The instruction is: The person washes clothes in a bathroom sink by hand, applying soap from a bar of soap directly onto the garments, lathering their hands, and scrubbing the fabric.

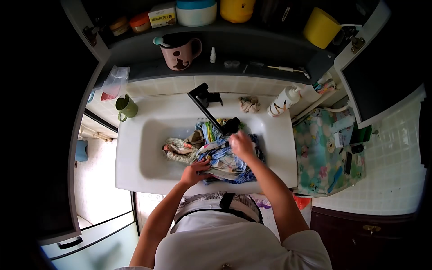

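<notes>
A heap of wet-looking blue patterned cloth (226, 157) lies in the white sink (150, 153) under the black faucet (206, 108). At the heap's near left side, my left hand (196, 172) grips the fabric edge between thumb and fingers. My right hand (241, 145) is curled into a fist above the right part of the heap, beside the faucet's spout end. Motion smears its fingers, and what they hold is hidden. A cream, flower-patterned cloth (180, 150) is bunched at the left of the heap.
On the sink's rim stand a green mug (126, 107), a crumpled beige rag (249, 104) and a white pump bottle (284, 101). Above, a dark shelf (148, 67) carries a pink mug (181, 54) and jars. Open cabinet doors flank me; a cluttered patterned mat (315, 148) covers the right counter.
</notes>
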`<state>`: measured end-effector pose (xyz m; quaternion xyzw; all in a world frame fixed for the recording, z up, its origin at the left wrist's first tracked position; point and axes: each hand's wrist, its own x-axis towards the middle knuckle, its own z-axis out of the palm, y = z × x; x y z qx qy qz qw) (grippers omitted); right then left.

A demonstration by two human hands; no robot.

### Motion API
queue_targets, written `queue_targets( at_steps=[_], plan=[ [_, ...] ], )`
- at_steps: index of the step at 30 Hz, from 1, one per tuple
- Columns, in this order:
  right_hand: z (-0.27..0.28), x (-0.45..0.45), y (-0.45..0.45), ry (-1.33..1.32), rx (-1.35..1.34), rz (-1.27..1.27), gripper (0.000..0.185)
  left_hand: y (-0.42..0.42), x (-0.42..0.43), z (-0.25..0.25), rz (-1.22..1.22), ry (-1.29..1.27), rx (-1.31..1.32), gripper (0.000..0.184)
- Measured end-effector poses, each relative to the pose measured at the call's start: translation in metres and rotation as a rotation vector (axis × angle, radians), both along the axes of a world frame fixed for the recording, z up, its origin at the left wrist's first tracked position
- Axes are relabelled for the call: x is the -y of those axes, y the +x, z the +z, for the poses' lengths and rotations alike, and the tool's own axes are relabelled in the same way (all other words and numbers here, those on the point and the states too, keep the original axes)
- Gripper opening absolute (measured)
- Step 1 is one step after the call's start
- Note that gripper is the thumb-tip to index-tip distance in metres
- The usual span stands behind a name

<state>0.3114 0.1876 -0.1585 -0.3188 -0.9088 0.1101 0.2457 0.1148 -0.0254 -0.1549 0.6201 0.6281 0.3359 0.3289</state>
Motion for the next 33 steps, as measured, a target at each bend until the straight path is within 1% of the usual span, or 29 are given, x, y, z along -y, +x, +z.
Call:
queue_targets(
  at_steps=[1, 2, 4, 5, 6, 7, 8, 10, 11, 12, 14, 16, 17, 18, 20, 22, 24, 25, 26, 28, 30, 31, 33],
  plan=[
    [-0.004, -0.007, 0.002, 0.024, -0.026, -0.148, 0.017, 0.001, 0.000, 0.001, 0.004, -0.002, 0.011, 0.047],
    [-0.010, -0.009, 0.000, 0.021, -0.017, -0.219, 0.017, 0.002, 0.001, 0.002, 0.008, -0.001, 0.022, 0.047],
    [0.003, 0.016, -0.019, 0.020, -0.084, -0.132, 0.016, -0.001, 0.003, -0.007, 0.009, -0.030, 0.053, 0.047],
    [0.001, 0.028, -0.029, 0.014, -0.088, -0.006, 0.015, -0.004, 0.001, -0.009, 0.004, -0.048, 0.090, 0.048],
    [-0.002, 0.048, -0.043, -0.037, -0.124, 0.061, 0.012, -0.007, 0.000, -0.011, -0.001, -0.067, 0.128, 0.048],
    [0.013, 0.068, -0.051, -0.078, -0.145, 0.222, 0.010, -0.009, -0.001, -0.012, -0.001, -0.100, 0.216, 0.049],
    [0.015, 0.089, -0.054, -0.033, -0.108, 0.367, 0.004, -0.012, -0.001, -0.014, -0.024, -0.130, 0.215, 0.049],
    [0.024, 0.095, -0.038, -0.089, -0.134, 0.454, 0.006, -0.018, -0.003, -0.009, -0.066, -0.185, 0.209, 0.048],
    [0.021, 0.085, -0.028, -0.048, -0.114, 0.382, 0.009, -0.015, -0.003, -0.002, -0.031, -0.161, 0.293, 0.043],
    [0.015, 0.069, -0.014, -0.008, -0.092, 0.313, 0.013, -0.015, -0.003, -0.003, -0.028, -0.148, 0.279, 0.043],
    [0.005, 0.033, 0.012, -0.004, -0.095, 0.050, 0.018, -0.013, -0.002, -0.007, -0.023, -0.123, 0.256, 0.043],
    [0.004, 0.004, 0.029, 0.016, 0.041, -0.258, 0.023, -0.012, -0.001, -0.010, -0.022, -0.114, 0.267, 0.043],
    [0.001, 0.004, 0.028, -0.014, -0.026, -0.258, 0.025, -0.012, 0.000, -0.012, -0.019, -0.110, 0.272, 0.043],
    [0.010, 0.016, 0.019, -0.021, -0.062, -0.187, 0.024, -0.012, 0.000, -0.013, -0.015, -0.127, 0.291, 0.043],
    [0.003, 0.045, -0.006, -0.072, -0.112, -0.020, 0.022, -0.014, 0.000, -0.012, -0.008, -0.159, 0.326, 0.043],
    [0.016, 0.082, -0.023, -0.027, -0.130, 0.211, 0.019, -0.017, 0.000, -0.016, -0.023, -0.180, 0.326, 0.043],
    [0.018, 0.101, -0.023, 0.027, -0.067, 0.344, 0.019, -0.018, -0.003, -0.012, -0.057, -0.183, 0.330, 0.043],
    [0.016, 0.091, -0.017, -0.035, -0.019, 0.424, 0.020, -0.015, -0.003, -0.007, -0.036, -0.188, 0.318, 0.043],
    [0.017, 0.080, -0.010, -0.021, -0.078, 0.411, 0.022, -0.012, -0.003, -0.002, -0.014, -0.193, 0.305, 0.043],
    [0.004, 0.050, 0.006, 0.005, -0.047, 0.224, 0.021, -0.007, 0.000, 0.003, 0.021, -0.192, 0.299, 0.044],
    [0.005, 0.026, 0.015, -0.069, -0.015, -0.058, 0.019, -0.005, 0.001, 0.000, 0.045, -0.176, 0.312, 0.044],
    [0.005, 0.020, 0.014, 0.021, -0.003, -0.099, 0.017, -0.006, 0.002, -0.002, 0.047, -0.171, 0.318, 0.045],
    [-0.002, 0.037, -0.002, -0.016, -0.084, -0.003, 0.018, -0.007, 0.003, -0.007, 0.048, -0.161, 0.329, 0.046]
  ],
)
